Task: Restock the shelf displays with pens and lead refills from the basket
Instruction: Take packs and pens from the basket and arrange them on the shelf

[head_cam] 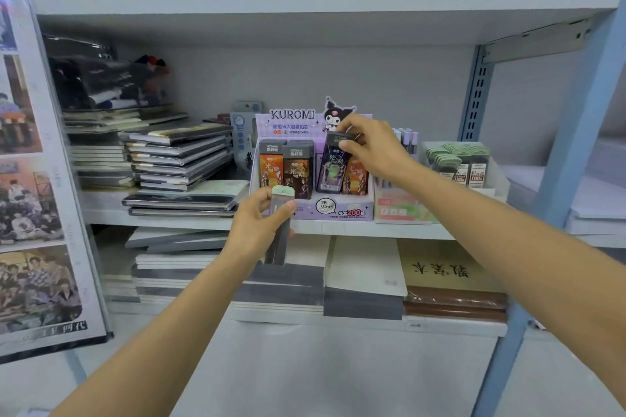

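Right grip (372, 149) pinches purple refill case (330, 169); left grip (257, 230) holds green-capped case (284, 193).

**Shelf tally**

Two hands: left hand (257, 230) with one green-capped case (284, 192), right hand (372, 145) with one purple case (333, 166). One Kuromi display box (338, 211), four case fronts showing, purple included. Far-right tray (499, 176): cases too packed to count.

purple refill case (332, 166) | standing in Kuromi display box (338, 211) | green-capped refill case (278, 244) | upright before box
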The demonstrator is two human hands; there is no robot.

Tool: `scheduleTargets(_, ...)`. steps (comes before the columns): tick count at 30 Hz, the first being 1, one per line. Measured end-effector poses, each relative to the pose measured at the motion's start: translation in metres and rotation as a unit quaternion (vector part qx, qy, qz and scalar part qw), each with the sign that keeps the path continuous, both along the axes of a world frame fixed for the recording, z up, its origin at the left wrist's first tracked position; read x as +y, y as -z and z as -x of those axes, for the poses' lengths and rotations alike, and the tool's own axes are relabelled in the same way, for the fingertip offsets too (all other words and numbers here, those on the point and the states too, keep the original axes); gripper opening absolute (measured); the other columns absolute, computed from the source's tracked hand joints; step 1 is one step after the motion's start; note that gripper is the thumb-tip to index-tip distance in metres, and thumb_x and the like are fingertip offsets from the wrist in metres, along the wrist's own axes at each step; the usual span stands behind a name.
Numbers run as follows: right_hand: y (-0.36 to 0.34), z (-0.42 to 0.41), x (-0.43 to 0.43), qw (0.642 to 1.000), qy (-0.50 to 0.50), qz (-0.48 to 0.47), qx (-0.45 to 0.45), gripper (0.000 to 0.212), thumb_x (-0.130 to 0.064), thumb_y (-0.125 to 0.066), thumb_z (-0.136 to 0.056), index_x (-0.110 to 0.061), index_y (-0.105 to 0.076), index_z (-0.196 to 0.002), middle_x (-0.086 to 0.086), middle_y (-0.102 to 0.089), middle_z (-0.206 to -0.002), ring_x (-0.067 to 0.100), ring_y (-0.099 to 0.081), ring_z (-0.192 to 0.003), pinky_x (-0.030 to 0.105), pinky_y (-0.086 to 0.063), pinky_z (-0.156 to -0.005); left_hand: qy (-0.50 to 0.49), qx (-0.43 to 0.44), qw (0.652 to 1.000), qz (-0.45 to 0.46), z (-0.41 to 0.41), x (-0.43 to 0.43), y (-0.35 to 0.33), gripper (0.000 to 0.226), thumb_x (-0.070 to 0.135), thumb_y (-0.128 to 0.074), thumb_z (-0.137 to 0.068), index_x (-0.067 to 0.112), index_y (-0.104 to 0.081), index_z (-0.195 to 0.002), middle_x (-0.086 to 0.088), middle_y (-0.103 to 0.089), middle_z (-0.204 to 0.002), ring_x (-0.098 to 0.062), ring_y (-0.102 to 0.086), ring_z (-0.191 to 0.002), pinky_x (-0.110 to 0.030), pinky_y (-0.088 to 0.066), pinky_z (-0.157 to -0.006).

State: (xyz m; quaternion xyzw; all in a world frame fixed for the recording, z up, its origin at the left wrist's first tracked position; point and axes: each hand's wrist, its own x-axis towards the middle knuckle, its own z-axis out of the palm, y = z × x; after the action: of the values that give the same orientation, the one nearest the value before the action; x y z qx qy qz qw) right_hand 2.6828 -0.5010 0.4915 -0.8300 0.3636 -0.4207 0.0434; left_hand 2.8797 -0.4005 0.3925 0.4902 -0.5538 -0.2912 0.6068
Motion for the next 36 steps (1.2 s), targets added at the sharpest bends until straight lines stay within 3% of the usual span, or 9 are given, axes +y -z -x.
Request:
scheduleTargets(3,-0.009,0.008,-0.001,0.999,0.012,0.016,-0.043,0.015,-0.012,-0.060,-0.092,-0.016,-0.061,-0.106,0.001,-0.064,-0.093,0.018,-0.062,-0.080,0.041,-0.054,-0.082,-0.003,-0.002,1.000,0.002,0.001,-0.002,0.000,0.019,0.023,-0.066,-0.090,0.016,-0.066,-0.108,0.002,-0.072,-0.105,-0.022,-0.072,-0.080,-0.042,-0.061,-0.070)
scheduleTargets(9,-0.005,0.023,0.003,0.998,0.046,0.002,0.033,0.015,-0.013,-0.060,-0.093,-0.014,-0.060,-0.109,0.003,-0.063,-0.097,0.023,-0.059,-0.083,0.041,-0.051,-0.086,-0.014,0.003,1.000,0.010,0.005,-0.005,0.000,0.018,0.021,-0.066,-0.090,0.013,-0.066,-0.106,0.000,-0.072,-0.101,-0.026,-0.071,-0.079,-0.044,-0.061,-0.072)
scheduleTargets(14,-0.014,0.029,0.005,0.996,0.045,-0.016,0.080,0.018,-0.013,-0.063,-0.092,-0.010,-0.060,-0.109,0.010,-0.068,-0.103,0.027,-0.065,-0.086,0.046,-0.051,-0.087,-0.013,0.005,1.000,0.007,0.006,-0.003,0.000,0.014,0.020,-0.066,-0.091,0.015,-0.066,-0.103,-0.002,-0.073,-0.099,-0.021,-0.071,-0.072,-0.030,-0.059,-0.061)
scheduleTargets(16,-0.015,0.030,0.006,0.995,0.039,-0.012,0.093,0.017,-0.012,-0.062,-0.092,-0.009,-0.059,-0.108,0.012,-0.070,-0.102,0.029,-0.065,-0.087,0.047,-0.051,-0.087,-0.011,0.002,1.000,0.001,0.006,-0.002,-0.001,0.015,0.021,-0.066,-0.091,0.014,-0.066,-0.104,-0.001,-0.072,-0.100,-0.023,-0.071,-0.072,-0.032,-0.060,-0.063)
scheduleTargets(22,-0.026,0.031,0.002,0.986,0.041,-0.051,0.153,0.015,-0.013,-0.062,-0.092,-0.011,-0.057,-0.106,0.010,-0.068,-0.110,0.024,-0.062,-0.092,0.038,-0.050,-0.088,-0.007,-0.005,1.000,-0.011,0.007,0.002,-0.005,0.017,0.021,-0.065,-0.091,0.012,-0.064,-0.106,-0.002,-0.072,-0.103,-0.028,-0.071,-0.072,-0.032,-0.060,-0.064)
scheduleTargets(25,-0.026,0.038,0.001,0.986,0.032,-0.081,0.139,0.017,-0.014,-0.062,-0.092,-0.013,-0.057,-0.108,0.009,-0.067,-0.114,0.023,-0.063,-0.097,0.038,-0.050,-0.092,0.002,-0.003,1.000,-0.012,0.007,0.003,-0.005,0.018,0.021,-0.065,-0.091,0.010,-0.064,-0.105,-0.002,-0.072,-0.102,-0.025,-0.072,-0.070,-0.032,-0.060,-0.063)
scheduleTargets(29,-0.008,0.022,0.001,0.993,0.038,-0.030,0.105,0.017,-0.017,-0.064,-0.091,-0.022,-0.055,-0.105,0.003,-0.069,-0.112,0.024,-0.064,-0.097,0.043,-0.051,-0.090,-0.005,-0.001,1.000,-0.011,0.008,0.003,-0.005,0.018,0.021,-0.066,-0.091,0.010,-0.064,-0.105,-0.001,-0.072,-0.100,-0.030,-0.072,-0.076,-0.043,-0.061,-0.073)
scheduleTargets(33,0.000,0.020,-0.009,0.984,0.121,0.058,0.120,0.016,-0.020,-0.070,-0.086,-0.018,-0.064,-0.101,0.002,-0.058,-0.109,0.024,-0.053,-0.106,0.034,-0.039,-0.092,0.001,-0.005,1.000,-0.015,0.008,0.007,-0.007,0.016,0.022,-0.066,-0.090,0.013,-0.065,-0.104,0.002,-0.073,-0.098,-0.028,-0.072,-0.076,-0.040,-0.061,-0.072)
scheduleTargets(36,-0.003,0.025,-0.005,0.978,0.137,0.056,0.144,0.020,-0.028,-0.071,-0.086,-0.020,-0.068,-0.104,0.002,-0.053,-0.111,0.022,-0.048,-0.109,0.033,-0.033,-0.093,-0.004,-0.013,1.000,-0.018,0.009,0.009,-0.009,0.014,0.023,-0.067,-0.090,0.014,-0.066,-0.101,0.002,-0.073,-0.096,-0.029,-0.072,-0.076,-0.038,-0.061,-0.072)
